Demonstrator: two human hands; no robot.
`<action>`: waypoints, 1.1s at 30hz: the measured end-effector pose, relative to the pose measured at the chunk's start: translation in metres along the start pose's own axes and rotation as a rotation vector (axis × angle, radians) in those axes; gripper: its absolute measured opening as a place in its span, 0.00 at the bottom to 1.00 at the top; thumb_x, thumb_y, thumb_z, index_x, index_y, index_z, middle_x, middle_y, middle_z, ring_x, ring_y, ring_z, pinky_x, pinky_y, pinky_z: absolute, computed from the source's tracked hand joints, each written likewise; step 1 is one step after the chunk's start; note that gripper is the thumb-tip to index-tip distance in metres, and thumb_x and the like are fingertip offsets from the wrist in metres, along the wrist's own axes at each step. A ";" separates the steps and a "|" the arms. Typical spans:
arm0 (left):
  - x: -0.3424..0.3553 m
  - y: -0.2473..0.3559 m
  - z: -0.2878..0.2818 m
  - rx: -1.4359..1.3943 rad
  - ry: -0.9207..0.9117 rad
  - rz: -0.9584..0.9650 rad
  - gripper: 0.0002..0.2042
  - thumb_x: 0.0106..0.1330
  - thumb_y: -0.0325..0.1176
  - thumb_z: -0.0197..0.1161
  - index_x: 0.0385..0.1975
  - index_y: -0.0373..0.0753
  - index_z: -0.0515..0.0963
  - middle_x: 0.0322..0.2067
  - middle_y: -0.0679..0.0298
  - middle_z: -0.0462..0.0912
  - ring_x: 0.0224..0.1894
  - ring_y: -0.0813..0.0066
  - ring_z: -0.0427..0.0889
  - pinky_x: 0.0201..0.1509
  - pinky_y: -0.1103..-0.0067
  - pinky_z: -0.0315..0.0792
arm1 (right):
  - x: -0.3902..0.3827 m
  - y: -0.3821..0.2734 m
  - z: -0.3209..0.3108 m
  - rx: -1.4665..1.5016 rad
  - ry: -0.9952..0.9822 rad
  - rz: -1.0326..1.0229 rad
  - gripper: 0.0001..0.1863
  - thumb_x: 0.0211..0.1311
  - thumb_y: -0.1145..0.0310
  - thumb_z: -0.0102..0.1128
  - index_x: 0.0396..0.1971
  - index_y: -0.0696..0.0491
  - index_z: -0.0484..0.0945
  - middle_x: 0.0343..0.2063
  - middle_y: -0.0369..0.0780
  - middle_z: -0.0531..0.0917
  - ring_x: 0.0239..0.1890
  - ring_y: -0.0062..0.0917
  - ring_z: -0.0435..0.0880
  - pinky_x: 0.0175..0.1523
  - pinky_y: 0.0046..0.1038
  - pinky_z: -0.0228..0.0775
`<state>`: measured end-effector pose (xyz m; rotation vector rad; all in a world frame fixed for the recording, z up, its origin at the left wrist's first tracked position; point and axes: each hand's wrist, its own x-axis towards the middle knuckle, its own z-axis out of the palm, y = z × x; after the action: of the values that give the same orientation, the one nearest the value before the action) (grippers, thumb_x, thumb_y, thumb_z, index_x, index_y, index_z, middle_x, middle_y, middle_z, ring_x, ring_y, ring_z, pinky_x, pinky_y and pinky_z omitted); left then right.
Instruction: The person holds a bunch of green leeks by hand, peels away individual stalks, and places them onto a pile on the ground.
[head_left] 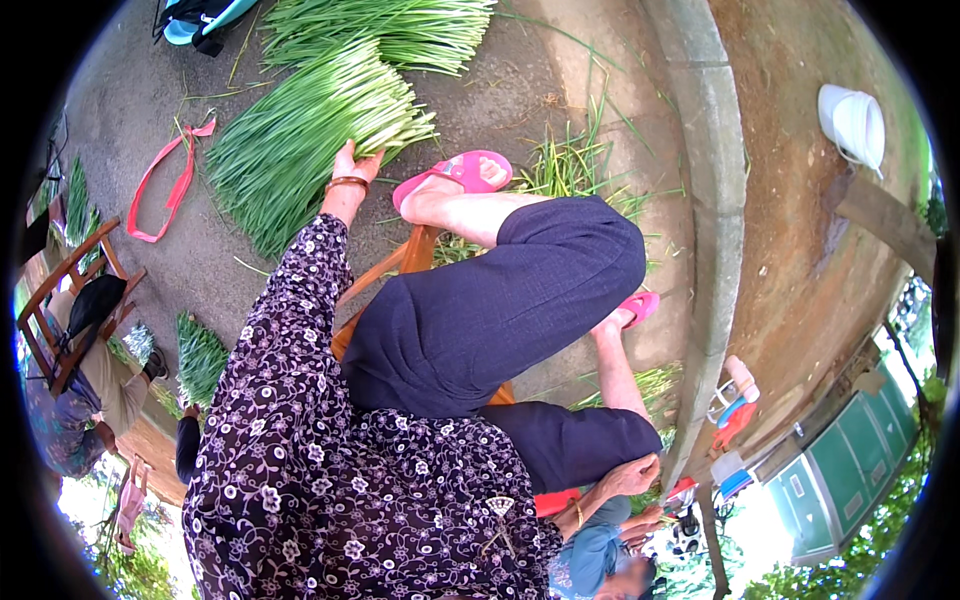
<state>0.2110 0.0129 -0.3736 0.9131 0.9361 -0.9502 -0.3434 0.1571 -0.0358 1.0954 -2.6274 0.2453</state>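
A thick heap of long green chive-like stalks [290, 150] lies on the ground at the upper left, its pale cut ends pointing right. My left hand [355, 168], with a brown bangle on the wrist, is at the heap's lower edge, fingers curled round some stalks by their pale ends. A second pile of the stalks [390, 30] lies just beyond. At the lower right, my right hand [628, 476] is beside my dark-trousered knee, its fingers bent together; whatever they hold, if anything, I cannot make out.
A pink-red strap [172, 185] lies left of the heap. Loose stalks and trimmings [565, 165] litter the ground by my pink sandal [455, 178]. A concrete kerb [712, 200] runs down the right, with a white bucket [852, 128] beyond. Other people [590, 565] sit nearby.
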 end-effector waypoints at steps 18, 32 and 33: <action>0.011 0.044 0.018 0.240 -0.036 -0.250 0.25 0.54 0.40 0.59 0.48 0.37 0.58 0.48 0.49 0.62 0.48 0.54 0.65 0.50 0.61 0.64 | 0.006 0.004 0.000 0.020 0.018 -0.052 0.18 0.54 0.59 0.50 0.32 0.61 0.76 0.27 0.48 0.79 0.28 0.37 0.77 0.36 0.32 0.66; 0.003 0.048 -0.027 1.134 -0.058 -0.154 0.24 0.52 0.38 0.61 0.46 0.33 0.63 0.42 0.55 0.70 0.42 0.56 0.72 0.42 0.62 0.69 | 0.003 -0.001 -0.005 -0.023 0.036 -0.084 0.19 0.54 0.58 0.50 0.33 0.61 0.75 0.28 0.49 0.79 0.29 0.37 0.77 0.37 0.32 0.66; 0.002 0.045 -0.027 1.149 -0.034 -0.164 0.25 0.53 0.39 0.60 0.46 0.32 0.62 0.42 0.55 0.70 0.41 0.57 0.72 0.41 0.62 0.70 | 0.003 0.001 -0.005 -0.029 0.032 -0.083 0.19 0.54 0.58 0.50 0.33 0.61 0.75 0.28 0.49 0.79 0.29 0.37 0.77 0.37 0.32 0.66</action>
<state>0.2471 0.0504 -0.3746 1.7716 0.3665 -1.6813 -0.3448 0.1570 -0.0300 1.1773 -2.5429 0.2047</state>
